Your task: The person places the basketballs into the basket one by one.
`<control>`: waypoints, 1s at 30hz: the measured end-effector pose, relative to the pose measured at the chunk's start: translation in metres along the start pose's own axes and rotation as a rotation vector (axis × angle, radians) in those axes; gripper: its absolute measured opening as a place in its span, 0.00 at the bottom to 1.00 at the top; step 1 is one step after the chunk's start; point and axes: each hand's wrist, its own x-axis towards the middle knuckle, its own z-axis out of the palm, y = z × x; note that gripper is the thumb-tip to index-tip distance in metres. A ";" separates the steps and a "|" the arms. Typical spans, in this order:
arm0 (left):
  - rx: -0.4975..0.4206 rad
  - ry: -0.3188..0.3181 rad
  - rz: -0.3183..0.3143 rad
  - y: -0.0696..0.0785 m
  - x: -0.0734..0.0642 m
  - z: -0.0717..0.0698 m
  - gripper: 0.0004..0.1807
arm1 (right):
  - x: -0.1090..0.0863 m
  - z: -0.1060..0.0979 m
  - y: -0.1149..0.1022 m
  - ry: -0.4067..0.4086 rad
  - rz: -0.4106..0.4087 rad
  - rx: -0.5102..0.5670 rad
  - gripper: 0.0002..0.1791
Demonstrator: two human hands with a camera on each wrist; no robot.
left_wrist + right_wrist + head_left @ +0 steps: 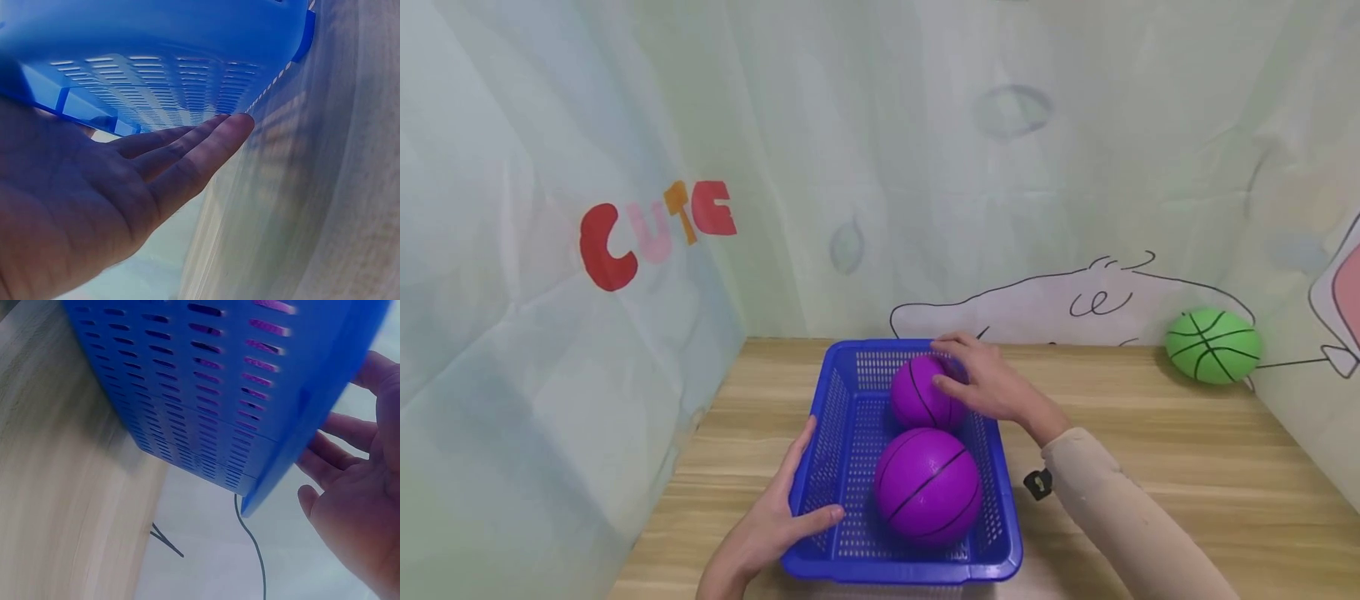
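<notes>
Two purple basketballs with black lines sit in a blue plastic basket [902, 572], the near ball [928, 487] in front of the far ball [917, 396]. My left hand [767, 517] is at the basket's left side, its thumb reaching over the rim. In the left wrist view its straight fingers [200, 156] lie along the slotted outer wall. Over the far ball is my right hand [988, 382], spread loosely, its thumb at the ball and fingertips above the far right rim. The right wrist view shows its fingers [350, 431] beyond the rim; their contact is hidden.
A green ball [1213, 346] with black lines lies at the back right of the wooden table [1120, 400]. Printed cloth walls [865, 167] rise at the back and sides. A small black object [1038, 484] shows beside the right sleeve.
</notes>
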 end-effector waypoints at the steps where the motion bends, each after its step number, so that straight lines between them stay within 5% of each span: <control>1: -0.004 0.000 0.004 0.000 0.000 0.000 0.66 | 0.000 -0.001 0.000 0.011 -0.006 -0.008 0.33; 12: -0.014 -0.009 0.021 -0.004 0.000 -0.003 0.66 | -0.010 -0.016 -0.003 0.061 0.043 0.004 0.40; 30: 0.032 -0.010 0.014 0.001 0.000 -0.002 0.67 | -0.057 -0.074 0.030 0.352 0.266 0.080 0.60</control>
